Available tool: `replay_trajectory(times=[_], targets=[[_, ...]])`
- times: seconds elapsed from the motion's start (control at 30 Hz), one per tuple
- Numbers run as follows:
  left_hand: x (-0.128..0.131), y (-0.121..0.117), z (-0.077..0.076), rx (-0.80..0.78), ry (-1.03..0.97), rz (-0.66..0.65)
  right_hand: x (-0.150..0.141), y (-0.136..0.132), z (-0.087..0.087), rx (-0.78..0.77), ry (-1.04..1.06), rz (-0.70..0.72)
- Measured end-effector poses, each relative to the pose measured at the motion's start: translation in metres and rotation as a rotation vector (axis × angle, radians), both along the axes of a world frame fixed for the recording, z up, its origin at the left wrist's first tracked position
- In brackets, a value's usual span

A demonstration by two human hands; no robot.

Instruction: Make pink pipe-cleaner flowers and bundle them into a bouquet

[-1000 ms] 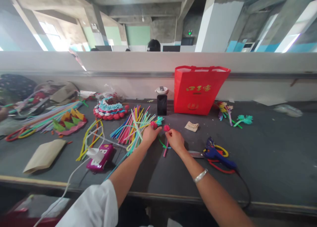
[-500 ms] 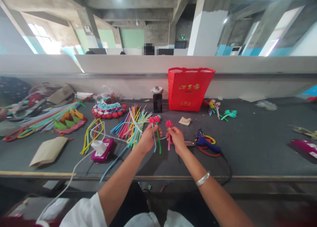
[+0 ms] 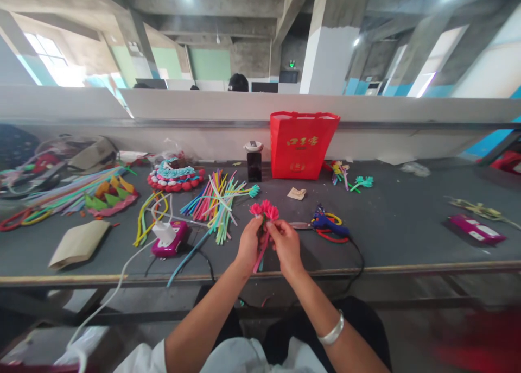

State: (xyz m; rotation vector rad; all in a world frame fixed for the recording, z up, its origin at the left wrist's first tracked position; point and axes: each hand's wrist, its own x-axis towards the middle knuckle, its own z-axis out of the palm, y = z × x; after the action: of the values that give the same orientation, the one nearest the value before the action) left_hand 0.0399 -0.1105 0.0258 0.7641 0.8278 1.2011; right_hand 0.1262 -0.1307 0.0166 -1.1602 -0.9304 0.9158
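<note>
My left hand (image 3: 248,245) and my right hand (image 3: 286,244) are pressed together above the near edge of the grey table (image 3: 407,226). Both pinch the stems of a small bunch of pink pipe-cleaner flowers (image 3: 264,209), whose heads stand just above my fingers. The pink and green stems hang down between my palms. A loose pile of coloured pipe cleaners (image 3: 215,202) lies just beyond my left hand. A blue glue gun (image 3: 329,225) rests to the right of my right hand, over red and yellow loops.
A red bag (image 3: 303,144) stands at the back by a dark bottle (image 3: 254,161). A purple power strip (image 3: 171,238) with a white plug, a brown paper bag (image 3: 77,244), finished flowers (image 3: 350,177) and a round craft piece (image 3: 175,176) lie around. Another purple strip (image 3: 476,229) sits far right.
My hands have come together and drawn back toward the table's near edge, joining the separate pink flowers into one bunch. The view has tilted and shifted right.
</note>
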Motion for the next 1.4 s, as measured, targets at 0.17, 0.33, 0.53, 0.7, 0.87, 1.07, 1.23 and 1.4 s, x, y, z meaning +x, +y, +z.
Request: replay_trajectory(times=[0.17,0.33,0.53,0.7,0.87,1.07,1.23,1.4], targets=[[0.004,-0.016,0.0,0.01,-0.012,0.055,0.006,-0.006,-0.003,0.059,-0.148,-0.034],[0.011,-0.022,-0.003,0.031,-0.016,0.057,0.016,-0.001,-0.008,0.041,-0.185,-0.012],[0.022,-0.015,0.001,0.004,-0.004,-0.107,0.035,0.008,-0.004,-0.014,-0.08,0.019],[0.018,-0.014,0.007,0.015,0.172,-0.212,0.043,0.013,-0.008,0.005,-0.019,0.012],[0.012,-0.013,0.007,0.049,0.241,-0.174,0.036,0.011,-0.01,0.022,0.029,0.052],[0.003,-0.019,0.014,0.089,0.309,-0.154,0.037,0.008,-0.003,0.044,0.053,0.194],[0.001,-0.026,0.021,0.032,0.313,-0.177,0.04,0.01,-0.002,0.043,0.065,0.251],[0.006,-0.027,0.02,0.007,0.272,-0.198,0.042,0.011,-0.004,0.039,0.055,0.263]])
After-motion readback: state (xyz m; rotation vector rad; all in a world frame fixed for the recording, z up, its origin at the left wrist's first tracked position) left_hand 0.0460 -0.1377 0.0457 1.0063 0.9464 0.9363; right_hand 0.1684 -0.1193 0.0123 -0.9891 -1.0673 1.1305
